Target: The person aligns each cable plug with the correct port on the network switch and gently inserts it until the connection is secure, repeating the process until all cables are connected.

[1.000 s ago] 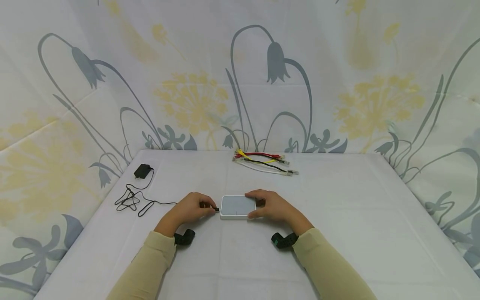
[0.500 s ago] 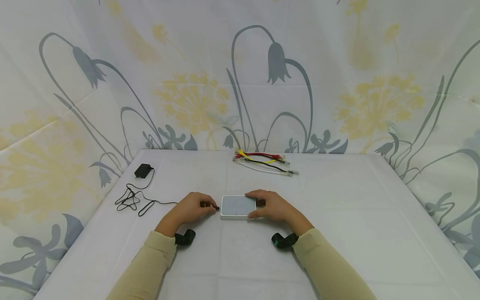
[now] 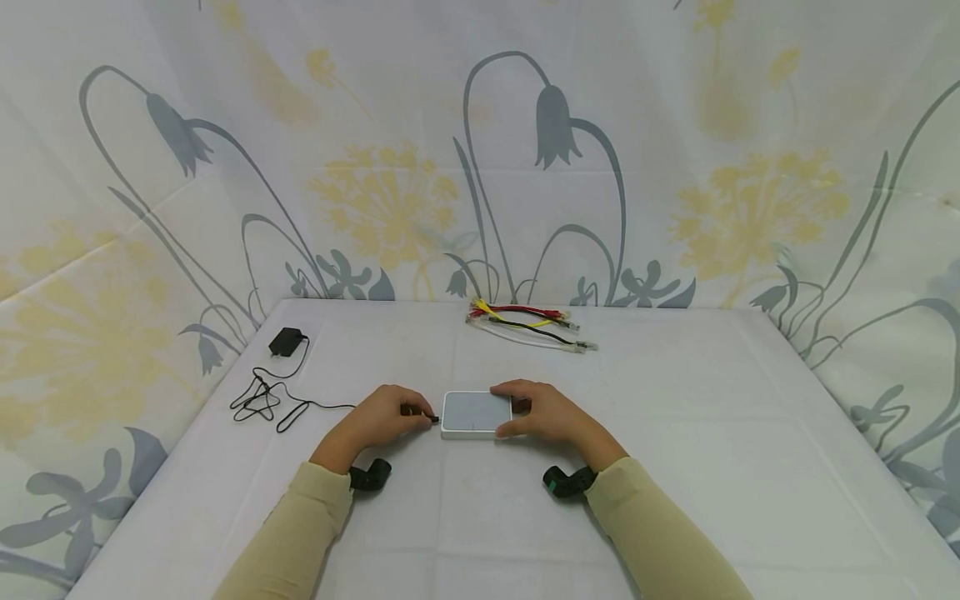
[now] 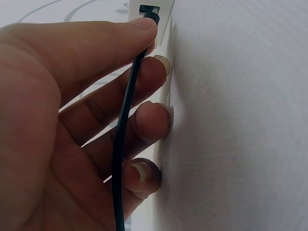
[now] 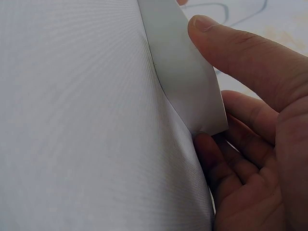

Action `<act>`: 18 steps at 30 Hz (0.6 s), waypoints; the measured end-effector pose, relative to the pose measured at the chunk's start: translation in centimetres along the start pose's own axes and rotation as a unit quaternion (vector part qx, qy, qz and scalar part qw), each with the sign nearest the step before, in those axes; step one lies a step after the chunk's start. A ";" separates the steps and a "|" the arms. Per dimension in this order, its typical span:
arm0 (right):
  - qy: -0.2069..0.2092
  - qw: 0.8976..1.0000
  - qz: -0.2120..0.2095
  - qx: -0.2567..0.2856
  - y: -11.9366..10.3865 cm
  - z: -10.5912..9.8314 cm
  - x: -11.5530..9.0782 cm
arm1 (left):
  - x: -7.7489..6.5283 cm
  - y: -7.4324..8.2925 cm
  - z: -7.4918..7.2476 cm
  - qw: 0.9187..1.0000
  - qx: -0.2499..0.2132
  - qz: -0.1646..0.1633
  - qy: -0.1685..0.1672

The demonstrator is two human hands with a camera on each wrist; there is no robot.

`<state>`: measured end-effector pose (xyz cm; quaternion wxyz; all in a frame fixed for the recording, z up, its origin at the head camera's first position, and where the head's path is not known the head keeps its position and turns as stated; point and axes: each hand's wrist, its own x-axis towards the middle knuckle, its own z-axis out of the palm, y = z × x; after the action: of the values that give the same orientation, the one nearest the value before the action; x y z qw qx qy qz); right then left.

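Observation:
A flat white box with a grey top (image 3: 476, 410) lies on the table between both hands. My right hand (image 3: 547, 412) grips its right end, thumb on the near side and fingers at the far edge and right end. My left hand (image 3: 381, 417) pinches a black barrel plug (image 4: 151, 17) between thumb and forefinger at the box's left side. The plug's metal tip is at a small dark port (image 4: 146, 8) there; whether it sits inside, I cannot tell. From the plug, the black cord (image 4: 119, 149) runs across my left palm.
The cord leads left in loose loops (image 3: 258, 404) to a black power adapter (image 3: 286, 342). Several short network cables (image 3: 525, 321), red, yellow, black and white, lie at the table's back edge. Behind the white-covered table (image 3: 712, 433) hangs a flowered curtain (image 3: 390, 125).

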<state>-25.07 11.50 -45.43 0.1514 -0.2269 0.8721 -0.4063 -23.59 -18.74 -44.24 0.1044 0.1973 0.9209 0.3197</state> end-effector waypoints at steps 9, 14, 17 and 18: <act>0.002 1.000 -0.004 -0.008 0.0 0.0 0.0 | 0.0 -0.1 0.0 1.000 -0.010 -0.006 0.002; 0.002 1.000 0.001 -0.002 -0.1 0.0 0.0 | 0.0 -0.1 0.0 1.000 -0.010 0.002 0.007; 0.003 1.000 0.004 0.000 -0.1 0.1 0.0 | 0.0 -0.1 0.1 1.000 -0.007 0.010 0.011; 0.004 1.000 0.004 -0.001 -0.1 0.1 0.0 | 0.0 -0.1 0.1 1.000 -0.006 0.012 0.011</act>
<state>-24.97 11.43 -45.42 0.1494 -0.2214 0.8740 -0.4059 -23.63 -18.77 -44.38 0.0917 0.2040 0.9175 0.3290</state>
